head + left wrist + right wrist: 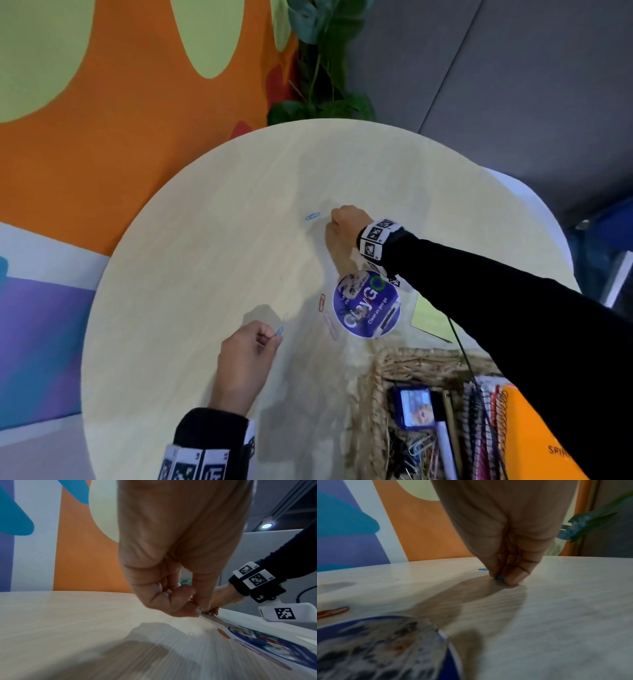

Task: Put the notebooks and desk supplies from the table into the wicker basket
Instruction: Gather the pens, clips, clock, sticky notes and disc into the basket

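- Head view: the left hand [245,356] is pinching a blue paper clip [279,331] between thumb and fingertip at the near left of the round table [191,260], lifted just off the wood. The right hand [346,222] is reaching to the far side with its fingers curled down onto the tabletop; a second blue clip [312,216] is lying just to the left of it. A red clip [322,303] and a pale pink clip [331,325] are lying beside the round blue sticker [366,305], left of it. A yellow sticky note [428,317] is showing at the right, partly under the sleeve. The wicker basket [380,377] is sitting at the near right, already holding spiral notebooks [486,428], an orange notebook [534,438], a marker, loose clips and a small blue device.
- Left wrist view: the left hand's thumb and fingers [188,608] are pressing together just above the table; the clip itself is barely showing.
- Right wrist view: the right hand's fingertips [513,578] are closing on a small blue clip [499,578] flat on the table, the other blue clip [482,569] lying just beyond.
- Handling: the clips look very light, thin, stiff and slippery, lying flush on smooth wood, so sliding a nail under one end or dragging one to the edge would probably be easiest. A loose pinch could let one drop.
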`<move>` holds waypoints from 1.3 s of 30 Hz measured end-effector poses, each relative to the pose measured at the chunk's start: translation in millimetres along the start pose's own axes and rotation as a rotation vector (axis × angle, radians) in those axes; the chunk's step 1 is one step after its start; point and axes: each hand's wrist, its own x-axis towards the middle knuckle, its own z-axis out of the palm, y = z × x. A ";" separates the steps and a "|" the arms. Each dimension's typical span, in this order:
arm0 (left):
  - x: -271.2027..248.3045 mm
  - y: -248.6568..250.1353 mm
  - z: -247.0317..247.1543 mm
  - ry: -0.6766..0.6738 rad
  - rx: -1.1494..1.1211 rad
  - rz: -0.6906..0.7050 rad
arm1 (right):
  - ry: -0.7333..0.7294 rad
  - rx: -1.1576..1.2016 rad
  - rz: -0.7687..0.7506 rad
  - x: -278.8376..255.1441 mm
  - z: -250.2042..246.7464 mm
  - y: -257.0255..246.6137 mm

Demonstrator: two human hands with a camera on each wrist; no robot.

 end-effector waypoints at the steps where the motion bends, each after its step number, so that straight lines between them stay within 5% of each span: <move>1: -0.2 1.7 2.0 -0.008 0.009 0.004 | -0.004 -0.021 -0.008 -3.1 -1.9 -0.7; 7: -8.2 16.8 12.8 -0.076 0.047 0.074 | 0.080 -0.013 -0.023 -61.7 -44.8 -4.5; 14: -30.0 53.2 25.4 -0.138 0.061 0.192 | 0.181 0.199 -0.116 -230.0 -56.8 11.9; 21: -63.2 84.8 27.1 -0.134 0.031 0.364 | -0.158 0.222 0.049 -338.5 34.8 19.1; 30: -121.4 99.3 23.0 -0.311 0.111 0.510 | -0.281 0.066 0.173 -344.3 91.2 6.8; 34: -144.3 110.3 35.3 -0.430 0.332 0.626 | -0.173 0.117 0.231 -358.6 67.2 13.7; 39: -156.4 140.6 72.4 -0.615 0.767 0.824 | 0.216 0.292 0.398 -411.1 39.9 41.7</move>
